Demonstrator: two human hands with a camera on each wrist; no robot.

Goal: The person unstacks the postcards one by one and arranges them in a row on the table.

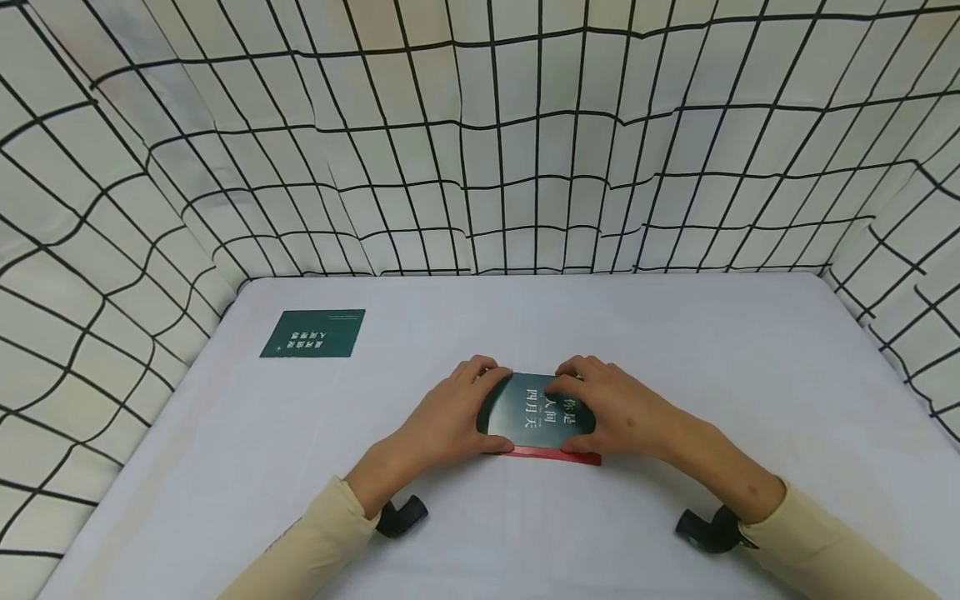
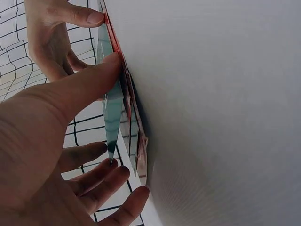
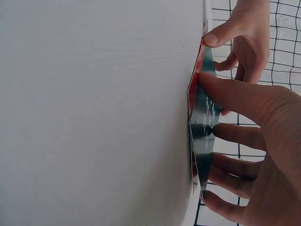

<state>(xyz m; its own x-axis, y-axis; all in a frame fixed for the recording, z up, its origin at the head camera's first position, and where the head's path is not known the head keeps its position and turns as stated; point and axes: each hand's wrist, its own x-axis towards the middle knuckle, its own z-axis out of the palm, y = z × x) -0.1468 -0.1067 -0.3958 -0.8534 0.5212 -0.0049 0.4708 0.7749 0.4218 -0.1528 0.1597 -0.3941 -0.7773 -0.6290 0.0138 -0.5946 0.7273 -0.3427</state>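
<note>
A small stack of postcards (image 1: 517, 421) lies between both hands, low over the white table. Its top card is dark teal with white Chinese characters, and a red card (image 1: 543, 453) peeks out along the near edge. My left hand (image 1: 452, 417) holds the left end, thumb at the near edge and fingers at the far edge. On the right end, my right hand (image 1: 626, 412) grips the same way, its index finger bent over the top card. In the left wrist view, several lower cards (image 2: 134, 141) fan apart beneath the top one.
A single green card (image 1: 318, 334) with white characters lies flat at the table's far left. White walls with a black grid (image 1: 495, 150) rise behind and at both sides of the white tabletop (image 1: 510, 533). Black wrist devices (image 1: 708, 531) sit under the sleeves.
</note>
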